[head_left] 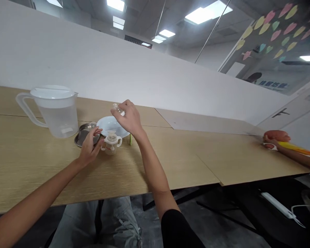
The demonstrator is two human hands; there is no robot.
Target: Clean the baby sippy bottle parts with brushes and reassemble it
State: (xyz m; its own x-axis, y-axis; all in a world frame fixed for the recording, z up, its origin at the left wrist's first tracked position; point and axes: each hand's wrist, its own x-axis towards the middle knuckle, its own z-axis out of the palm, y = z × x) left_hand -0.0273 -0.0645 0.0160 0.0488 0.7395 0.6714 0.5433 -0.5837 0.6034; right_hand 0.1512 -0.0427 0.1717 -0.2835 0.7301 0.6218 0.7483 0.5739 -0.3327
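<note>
Right hand (129, 119): fingers closed on small clear bottle (115, 108), tilted above white plate (111, 124). Left hand (89, 150): fingers curled over steel dish (82, 137), hold unclear. Two-handled cup (111, 143) at 3 o'clock, top on; jug (58, 117) at 10 o'clock, lid on.

I wear a black sleeve (178, 230) that ends above the elbow on my right arm, and loose grey cargo trousers (100, 220) that crumple into heavy folds. My left hand (89, 150) and my right hand (131, 119) are bare.
</note>
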